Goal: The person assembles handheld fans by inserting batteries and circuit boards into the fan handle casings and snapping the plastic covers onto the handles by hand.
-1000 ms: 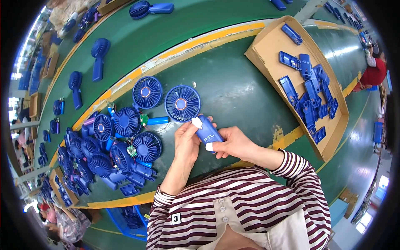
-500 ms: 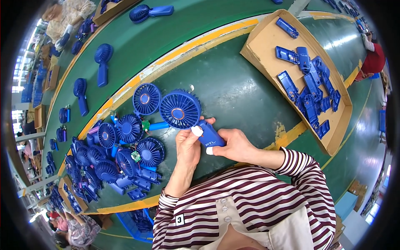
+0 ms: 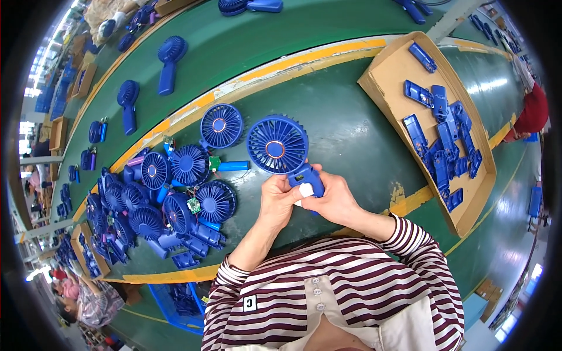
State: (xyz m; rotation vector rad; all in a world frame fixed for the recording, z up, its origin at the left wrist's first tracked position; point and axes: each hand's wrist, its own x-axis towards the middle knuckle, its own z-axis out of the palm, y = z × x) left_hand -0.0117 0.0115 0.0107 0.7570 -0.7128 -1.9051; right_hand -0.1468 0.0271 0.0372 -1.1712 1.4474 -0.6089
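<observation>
Green worktable (image 3: 357, 158), near front edge: left hand (image 3: 276, 203), right hand (image 3: 336, 200) both clamped on blue round-headed plastic fan (image 3: 277, 145) by its handle (image 3: 315, 182), likely for steadiness.

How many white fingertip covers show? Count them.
2: one cover on the thumb of the left hand, another cover on the thumb of the right hand, both at the held fan. More may be hidden behind it.

On our table (image 3: 351, 140), a heap of fans (image 3: 146, 222) lies left of our hands (image 3: 338, 199) and a box (image 3: 391, 77) of casings (image 3: 440, 104) to the right; behind the heap lie more fans (image 3: 167, 76).
</observation>
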